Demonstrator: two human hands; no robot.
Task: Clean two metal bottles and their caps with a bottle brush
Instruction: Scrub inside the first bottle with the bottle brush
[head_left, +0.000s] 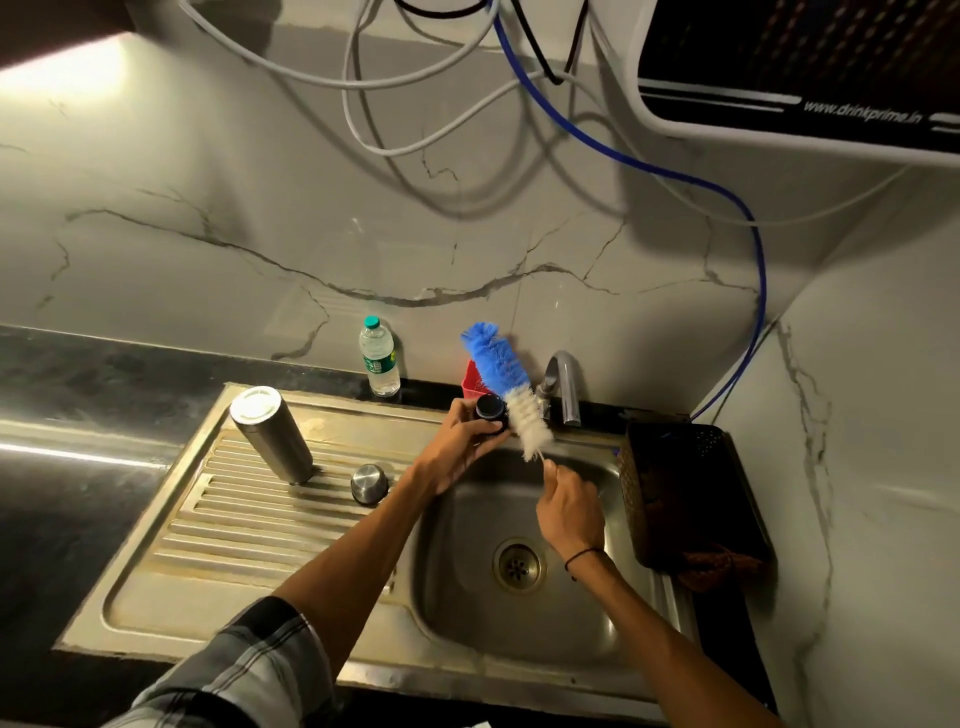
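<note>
Centre frame, over the sink (519, 639): left hand (462, 434) grasping a dark cap (491, 410); right hand (569, 506) clenched round the bottle brush (511, 387) handle, bristles touching the cap's right side, long axis running up-left. Left of centre on the drainboard: metal bottle (272, 434) standing inverted, metal cap (369, 484) beside it. Upper right: water purifier (800, 67), legible "www.drinkprime.in". Plastic bottle (379, 358) label unreadable.

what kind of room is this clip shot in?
Most likely a home kitchen: a steel sink with ribbed drainboard and tap, marble-look wall tiles, and a wall-mounted water purifier with hoses above.
</note>
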